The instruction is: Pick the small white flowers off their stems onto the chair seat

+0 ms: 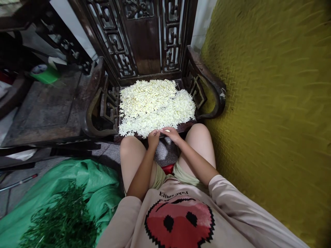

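Dark carved chair [147,58] bears white blossoms [152,100], seemingly for easy reach, and by its front edge the left hand [154,136], pinched, contents unclear, meets the right hand [172,134], loosely closed on a pale blossom [167,130].

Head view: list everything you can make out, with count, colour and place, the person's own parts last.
Blossoms: too many to count, white and cream, spread on the chair
Chair: one, dark brown, ahead
Side table: one, dark brown, left of the chair
Tape roll: one, green, on the side table
Textured panel: one, yellow, right side
Sack: one, green, lower left
Leafy sprigs: one heap, green, on the sack
Floor: one, grey, below the chair
Shirt: one, pale with red print, bottom
Legs: two, bare, flanking the arms
Left hand: one, bare, by the chair's front edge
Right hand: one, bare, beside the left hand
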### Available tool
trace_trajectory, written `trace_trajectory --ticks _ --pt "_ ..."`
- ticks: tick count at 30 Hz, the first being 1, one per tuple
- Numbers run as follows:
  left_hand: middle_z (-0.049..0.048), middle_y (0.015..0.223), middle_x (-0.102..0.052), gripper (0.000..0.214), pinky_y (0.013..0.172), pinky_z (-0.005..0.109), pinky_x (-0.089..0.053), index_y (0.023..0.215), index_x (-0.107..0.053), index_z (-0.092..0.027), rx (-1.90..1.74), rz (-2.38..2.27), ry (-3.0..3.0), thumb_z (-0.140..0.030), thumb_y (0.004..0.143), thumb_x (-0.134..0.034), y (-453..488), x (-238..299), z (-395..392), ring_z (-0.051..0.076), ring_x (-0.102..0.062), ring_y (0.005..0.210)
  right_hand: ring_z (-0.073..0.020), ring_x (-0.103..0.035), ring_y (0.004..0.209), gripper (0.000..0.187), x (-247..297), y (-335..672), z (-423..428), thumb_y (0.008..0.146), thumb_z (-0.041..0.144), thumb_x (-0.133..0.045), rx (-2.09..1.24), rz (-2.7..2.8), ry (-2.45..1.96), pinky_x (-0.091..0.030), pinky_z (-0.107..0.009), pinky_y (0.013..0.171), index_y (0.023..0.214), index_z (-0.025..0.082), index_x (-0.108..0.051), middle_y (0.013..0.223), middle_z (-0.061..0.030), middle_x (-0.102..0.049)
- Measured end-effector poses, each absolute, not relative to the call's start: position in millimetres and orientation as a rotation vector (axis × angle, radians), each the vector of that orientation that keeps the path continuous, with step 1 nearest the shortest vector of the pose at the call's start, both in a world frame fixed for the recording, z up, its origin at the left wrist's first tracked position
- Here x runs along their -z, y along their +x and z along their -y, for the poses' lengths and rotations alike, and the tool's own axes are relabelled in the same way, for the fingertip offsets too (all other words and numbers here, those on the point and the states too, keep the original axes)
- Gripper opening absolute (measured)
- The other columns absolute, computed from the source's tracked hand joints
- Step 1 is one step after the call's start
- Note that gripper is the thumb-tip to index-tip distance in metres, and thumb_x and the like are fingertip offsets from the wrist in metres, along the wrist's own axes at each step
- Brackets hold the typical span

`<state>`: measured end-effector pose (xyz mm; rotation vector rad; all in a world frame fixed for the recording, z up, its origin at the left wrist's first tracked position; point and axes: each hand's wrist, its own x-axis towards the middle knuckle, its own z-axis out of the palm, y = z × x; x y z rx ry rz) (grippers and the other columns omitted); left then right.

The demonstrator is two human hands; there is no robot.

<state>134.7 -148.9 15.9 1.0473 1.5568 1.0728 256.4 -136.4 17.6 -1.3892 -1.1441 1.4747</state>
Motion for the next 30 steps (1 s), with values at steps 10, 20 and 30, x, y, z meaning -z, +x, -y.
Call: trace_trajectory --ticks 10,20,30 --pt "-0.0006 0.060 -0.055 0.017 0.059 0.023 -0.035 0.067 -0.060 -0.019 -1.068 -1.576 1.167 -0.035 0.072 -0.055 136.2 -14.4 151.7 0.013 -0.046 0.056 -0.0167 -0.056 0.078 0.022 -11.6 258.6 134.2 0.063 0.038 -0.061 -1.331 1.231 -1.443 -0.038 -0.028 0.080 0.066 0.017 -0.061 0.075 -0.0025 -0.062" --pt "-0.0003 0.061 -0.053 0.012 0.061 0.025 -0.036 0.058 -0.061 -0.019 -1.138 -1.670 1.116 -0.030 0.061 -0.064 133.2 -12.8 149.7 0.013 -0.044 0.058 -0.0158 -0.052 0.074 0.014 -12.4 257.1 133.4 0.066 0.032 -0.053 -1.261 1.333 -1.501 -0.037 -0.027 0.078 0.064 0.018 -0.055 0.070 -0.0010 -0.058" --pt "-0.0016 0.055 -0.052 0.017 0.056 0.023 -0.036 0.062 -0.058 -0.016 -1.131 -1.607 0.808 -0.033 0.063 -0.064 133.8 -8.1 146.0 0.010 -0.047 0.053 -0.0130 -0.047 0.064 0.027 -9.5 256.6 133.9 0.069 0.043 -0.051 -1.349 1.266 -1.481 -0.036 -0.024 0.067 0.060 0.017 -0.055 0.061 0.0011 -0.053"
